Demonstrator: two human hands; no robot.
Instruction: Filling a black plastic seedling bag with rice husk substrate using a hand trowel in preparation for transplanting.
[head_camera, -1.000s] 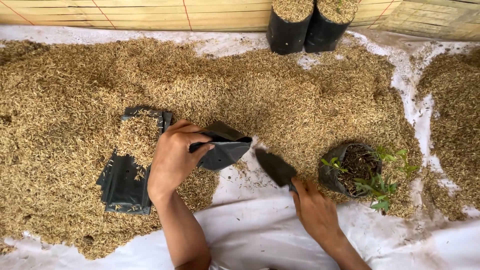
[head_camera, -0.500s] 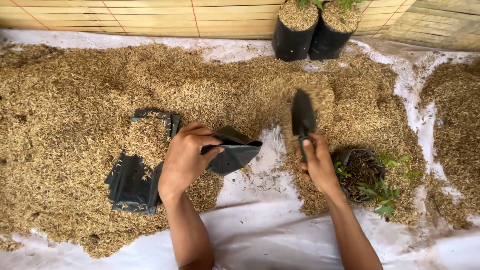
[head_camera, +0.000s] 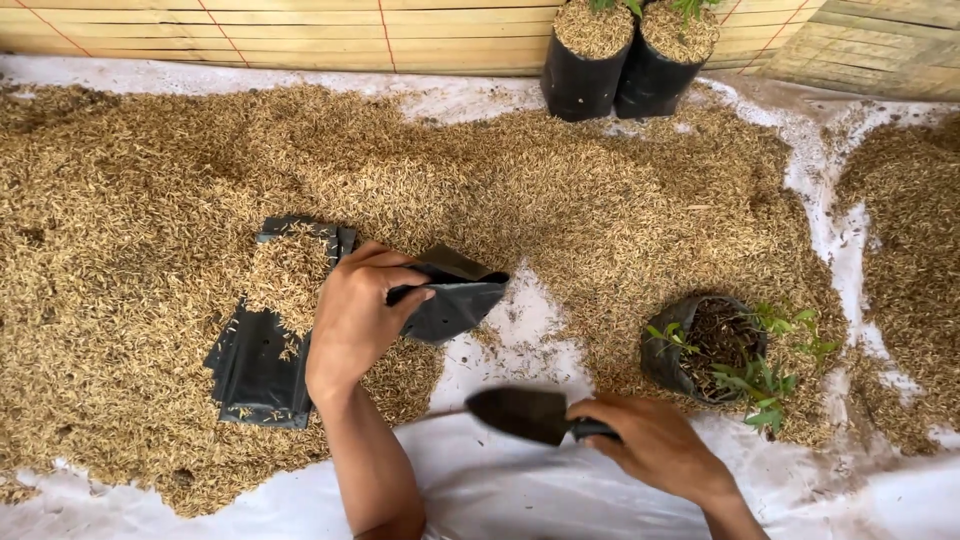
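Bag (head_camera: 455, 300) of thin black plastic, empty and half collapsed, is pinched at its rim by the left hand (head_camera: 355, 315); the fingers (head_camera: 405, 297) curl over the near edge, the thumb hidden behind the film, so the grip is closed on the plastic; the bag's mouth faces right and a little toward the camera, its long axis running roughly left to right, and it hangs just above the heap of dry husks (head_camera: 600, 200) on the white sheet (head_camera: 520, 500).

The right hand (head_camera: 655, 445) is wrapped tight around the handle of a small dark trowel (head_camera: 525, 413); the blade points left, lying flat and level over a bare patch of sheet, below the bag and slightly to its right; blade tip and bag mouth are near but not touching, so the trowel is the closer tool to the opening, and the left hand alone steadies the bag.

A flat stack of spare black bags (head_camera: 255, 365) lies just left of the left wrist, partly buried under husks; right of the trowel hand a filled bag with a small green seedling (head_camera: 715, 350) lies tipped on its side on the husks; two filled black bags (head_camera: 620, 60) stand upright, touching each other, at the far edge against a bamboo mat (head_camera: 250, 30).
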